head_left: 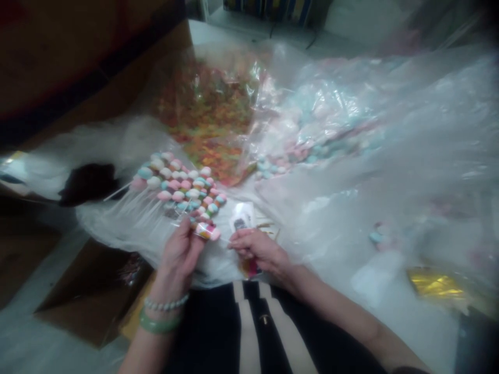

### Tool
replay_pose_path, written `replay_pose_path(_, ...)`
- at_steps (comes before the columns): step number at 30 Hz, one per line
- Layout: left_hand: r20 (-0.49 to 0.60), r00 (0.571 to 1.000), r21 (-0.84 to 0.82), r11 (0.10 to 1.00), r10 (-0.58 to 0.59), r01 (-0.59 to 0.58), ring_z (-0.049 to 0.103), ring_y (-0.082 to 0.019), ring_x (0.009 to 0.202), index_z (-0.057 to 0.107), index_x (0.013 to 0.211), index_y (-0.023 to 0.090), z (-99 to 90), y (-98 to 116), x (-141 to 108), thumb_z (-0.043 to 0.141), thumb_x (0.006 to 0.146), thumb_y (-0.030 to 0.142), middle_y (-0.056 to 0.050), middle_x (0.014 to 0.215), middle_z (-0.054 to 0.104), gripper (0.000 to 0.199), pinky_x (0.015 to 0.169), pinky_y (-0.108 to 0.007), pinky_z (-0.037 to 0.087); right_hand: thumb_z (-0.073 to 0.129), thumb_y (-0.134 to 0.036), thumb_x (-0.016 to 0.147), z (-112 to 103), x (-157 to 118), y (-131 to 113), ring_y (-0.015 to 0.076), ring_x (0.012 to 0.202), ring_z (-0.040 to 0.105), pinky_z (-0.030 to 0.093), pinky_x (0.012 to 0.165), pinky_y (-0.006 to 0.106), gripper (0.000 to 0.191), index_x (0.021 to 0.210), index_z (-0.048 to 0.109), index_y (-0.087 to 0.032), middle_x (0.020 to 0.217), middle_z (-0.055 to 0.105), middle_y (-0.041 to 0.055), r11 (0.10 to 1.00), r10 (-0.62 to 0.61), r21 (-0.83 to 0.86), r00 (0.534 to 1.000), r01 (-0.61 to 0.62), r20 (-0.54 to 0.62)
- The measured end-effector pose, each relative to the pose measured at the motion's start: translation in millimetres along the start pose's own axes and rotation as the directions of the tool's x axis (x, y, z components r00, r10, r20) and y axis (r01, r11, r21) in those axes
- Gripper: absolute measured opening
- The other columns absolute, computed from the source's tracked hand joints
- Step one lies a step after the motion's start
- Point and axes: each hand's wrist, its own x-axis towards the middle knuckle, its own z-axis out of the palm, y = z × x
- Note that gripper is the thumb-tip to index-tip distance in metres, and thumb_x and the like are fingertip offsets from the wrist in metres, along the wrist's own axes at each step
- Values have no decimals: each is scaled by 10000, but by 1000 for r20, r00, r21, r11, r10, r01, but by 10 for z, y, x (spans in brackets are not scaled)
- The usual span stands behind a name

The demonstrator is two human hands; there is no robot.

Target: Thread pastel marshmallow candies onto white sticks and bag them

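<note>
My left hand (182, 248), with a bead bracelet and a green bangle at its wrist, is closed on a marshmallow skewer (207, 231) in a clear wrapper with pink and yellow print. My right hand (259, 250) faces it in a pinch; what lies between its fingertips is too blurred to make out. Just behind and under the right hand are clear printed wrappers (242, 215). A pile of marshmallow skewers (181, 182), pink, white and blue with thin white sticks, lies beyond my left hand, sticks pointing left.
Behind the pile lies a clear bag of orange and green candies (218, 109). Large clear bags of pink and blue marshmallows (323, 114) cover the back right. An open cardboard box (89, 296) stands low at left, and a gold packet (436, 284) lies at right.
</note>
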Motion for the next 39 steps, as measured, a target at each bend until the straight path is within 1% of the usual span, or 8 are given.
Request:
replay_pose_path(4,32,999,53,998,29,-31,620,-140,649,634,885,142,32,-92,-17,560,918,200,-33,740,623,100,650,-283,572,637,-155,682,132,-10,5,70,459,372,269,466,202,83,613,595,-173,470,463,-78,956,-167,-258,982,140,-89)
replay_pose_path(9,123,992,57,998,-17,10,622,-142,656,636,828,140,13,-219,-51,618,882,202,-37,726,632,83,644,-264,566,597,-214,778,143,6,101,109,615,477,351,597,228,168,612,585,-197,599,522,-58,759,-446,-565,890,322,-92)
replay_pose_path(12,181,983,119,993,-9,-13,645,-147,710,642,825,146,-62,-236,-56,737,750,116,-29,763,658,125,692,-258,566,602,-230,800,22,4,170,130,666,530,382,648,240,53,799,653,-216,658,567,-51,646,-538,-683,839,343,-88)
replay_pose_path(14,192,981,170,985,-1,-32,657,-149,735,652,856,153,-96,-247,-59,781,667,64,-25,787,674,246,716,-253,565,588,-195,806,-31,-12,202,142,690,565,413,687,248,209,998,658,-235,711,611,-47,559,-596,-752,800,350,-71)
replay_pose_path(19,127,991,220,975,-46,17,642,-113,728,691,960,157,-55,-346,-85,802,664,87,-19,809,683,324,699,-197,545,429,-134,906,12,-37,228,184,958,624,450,858,274,371,1230,588,-220,1076,684,60,176,-742,-843,632,508,225)
replay_pose_path(28,133,979,219,968,-155,123,631,-151,774,733,878,92,-108,-370,-182,877,595,253,-57,821,691,356,699,-252,530,351,-130,973,-2,-12,325,202,717,554,420,679,319,309,1052,650,-124,771,636,81,-337,-798,-871,382,358,466)
replay_pose_path(33,107,994,182,982,36,-55,587,-103,670,700,709,120,-95,-519,-204,886,572,321,-1,690,655,307,646,-200,490,343,-122,971,70,10,379,195,719,582,459,680,309,271,975,611,-165,791,647,71,-297,-828,-848,324,439,458)
replay_pose_path(39,151,984,166,979,95,-120,646,-174,955,734,924,164,-106,-624,-207,811,696,368,-59,1024,720,315,845,-270,504,429,-122,930,123,55,350,193,899,647,505,783,294,320,1226,541,-168,1055,687,92,32,-861,-843,444,536,249)
